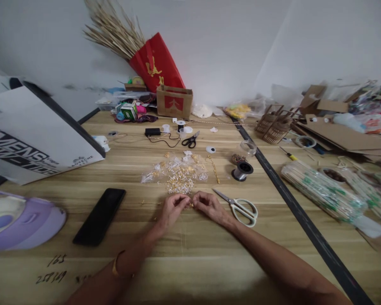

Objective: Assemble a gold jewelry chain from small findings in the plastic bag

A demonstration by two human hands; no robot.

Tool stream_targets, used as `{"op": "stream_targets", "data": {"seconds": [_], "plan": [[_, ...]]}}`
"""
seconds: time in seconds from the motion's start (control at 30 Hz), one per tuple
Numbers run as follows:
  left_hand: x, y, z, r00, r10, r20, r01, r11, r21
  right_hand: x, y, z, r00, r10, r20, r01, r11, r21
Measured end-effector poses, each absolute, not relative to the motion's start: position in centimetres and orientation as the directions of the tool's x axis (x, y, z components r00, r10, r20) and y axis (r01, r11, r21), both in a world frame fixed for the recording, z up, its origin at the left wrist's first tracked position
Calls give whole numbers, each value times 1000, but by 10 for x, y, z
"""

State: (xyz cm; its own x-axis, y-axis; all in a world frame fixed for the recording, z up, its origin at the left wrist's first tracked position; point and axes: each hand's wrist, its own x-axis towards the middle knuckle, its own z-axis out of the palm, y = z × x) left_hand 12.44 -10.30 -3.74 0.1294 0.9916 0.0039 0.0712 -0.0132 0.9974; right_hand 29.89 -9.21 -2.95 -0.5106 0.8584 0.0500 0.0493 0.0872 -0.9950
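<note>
My left hand (174, 208) and my right hand (209, 206) meet just in front of a pile of small gold and clear beads (180, 180). The fingers of both are pinched together, nearly touching. Between the fingertips shows a tiny gold piece (191, 205), and both hands seem to hold it; its shape is too small to tell. Scissors with pale green handles (246, 212) lie right of my right hand. Behind the beads are clear plastic bags (152, 174), and a gold chain (215, 169) lies to their right. A spool of wire (242, 171) stands farther right.
A black phone (99, 217) and a lilac device (28, 222) lie at the left, below a large white box (34, 135). Black scissors (191, 140) and small spools are farther back. Packaged sticks (324, 192) lie at the right, beyond a dark strip (292, 201).
</note>
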Motion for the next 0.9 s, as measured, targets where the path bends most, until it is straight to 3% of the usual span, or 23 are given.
{"op": "stream_targets", "data": {"seconds": [0.13,0.27,0.53,0.67,0.9], "plan": [[125,-104,-36,34,999,11,11,-11,1000,299,-91,-31,-500,865,32,41,60,-997],[125,-107,-30,-71,990,123,146,-112,983,300,-91,-33,-492,871,16,58,51,-997],[127,-111,-28,83,910,406,424,-401,812,300,-93,-29,-501,863,70,54,112,-992],[128,-112,-28,118,918,378,481,-386,787,300,-94,-29,-497,864,84,79,141,-987],[128,-112,-30,117,958,261,412,-286,865,301,-95,-31,-506,853,124,104,203,-974]]}}
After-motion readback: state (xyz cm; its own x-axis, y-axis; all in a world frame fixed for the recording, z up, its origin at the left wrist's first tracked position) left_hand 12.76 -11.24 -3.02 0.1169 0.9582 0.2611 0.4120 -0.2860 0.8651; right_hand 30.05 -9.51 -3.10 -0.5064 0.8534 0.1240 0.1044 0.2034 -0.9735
